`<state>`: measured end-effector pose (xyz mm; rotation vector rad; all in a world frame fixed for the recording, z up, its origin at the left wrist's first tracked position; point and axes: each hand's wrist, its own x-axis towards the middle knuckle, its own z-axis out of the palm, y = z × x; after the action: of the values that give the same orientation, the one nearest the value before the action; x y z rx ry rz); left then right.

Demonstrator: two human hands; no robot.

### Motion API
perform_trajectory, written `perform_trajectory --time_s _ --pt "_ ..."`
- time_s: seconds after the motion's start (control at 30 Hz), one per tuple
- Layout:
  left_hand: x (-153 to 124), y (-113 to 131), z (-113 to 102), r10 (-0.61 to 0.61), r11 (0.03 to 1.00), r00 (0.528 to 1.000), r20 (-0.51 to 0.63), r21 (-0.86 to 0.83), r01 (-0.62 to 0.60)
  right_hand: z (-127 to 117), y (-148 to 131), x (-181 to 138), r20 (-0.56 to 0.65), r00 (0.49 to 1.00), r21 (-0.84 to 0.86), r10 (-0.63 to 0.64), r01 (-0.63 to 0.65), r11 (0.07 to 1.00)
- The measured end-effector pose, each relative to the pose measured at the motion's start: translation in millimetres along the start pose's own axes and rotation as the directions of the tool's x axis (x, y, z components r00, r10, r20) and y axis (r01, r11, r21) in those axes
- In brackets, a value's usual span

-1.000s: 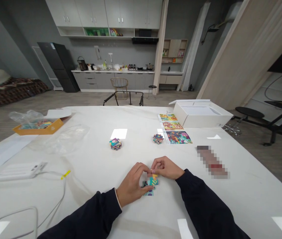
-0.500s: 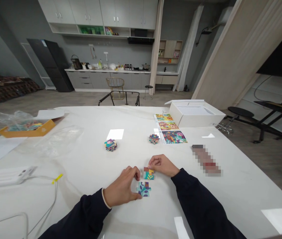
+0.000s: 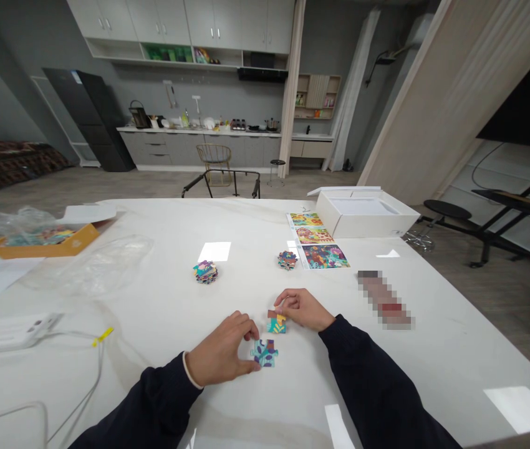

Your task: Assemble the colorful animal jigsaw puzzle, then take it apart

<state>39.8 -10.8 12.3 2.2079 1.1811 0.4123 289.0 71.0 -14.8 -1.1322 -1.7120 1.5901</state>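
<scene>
My left hand (image 3: 221,352) curls round the left side of a light-blue puzzle piece (image 3: 265,353) with purple leaf shapes and a brown patch. Its forefinger is at the piece's top left edge and its thumb at the bottom left. Just above, my right hand (image 3: 306,308) pinches the upper right corner of a second puzzle piece (image 3: 275,323), coloured brown, teal and yellow. A narrow strip of tabletop shows between the two pieces. Farther back on the table are two stacks of puzzle pieces, a left stack (image 3: 206,272) and a right stack (image 3: 287,260).
Picture sheets (image 3: 325,256) lie before a white box (image 3: 368,212) at the back right. A pixelated object (image 3: 385,299) is right of my right hand. On the left are an orange tray (image 3: 73,242) with pieces, clear plastic wrap (image 3: 106,265) and a white power strip (image 3: 12,333) with cables.
My left forefinger has come down to the top edge of the lower piece. The upper piece has tilted slightly in my right hand and sits a little nearer the lower one.
</scene>
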Motion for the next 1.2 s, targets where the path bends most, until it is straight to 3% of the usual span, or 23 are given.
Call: perform_trajectory --time_s 0.27,0.63,1.03,1.2 --pt "-4 -13 -15 0.012 0.997 0.999 -0.036 0.075 -0.009 -5 0 -2 0.073 0.997 -0.034 0.0 0.002 0.999" --pt "0 -7 -11 0.099 0.994 0.995 -0.028 -0.039 -0.1 5 3 -10 0.293 0.949 0.045 0.114 -0.133 0.99" --pt "1 -15 -5 0.14 0.986 0.989 -0.043 -0.089 -0.144 21 1 -13 0.161 0.979 -0.122 0.124 -0.104 0.987" --pt "1 -18 -3 0.125 0.986 0.991 -0.037 -0.102 -0.128 27 -2 -13 0.092 0.987 -0.119 0.132 -0.12 0.986"
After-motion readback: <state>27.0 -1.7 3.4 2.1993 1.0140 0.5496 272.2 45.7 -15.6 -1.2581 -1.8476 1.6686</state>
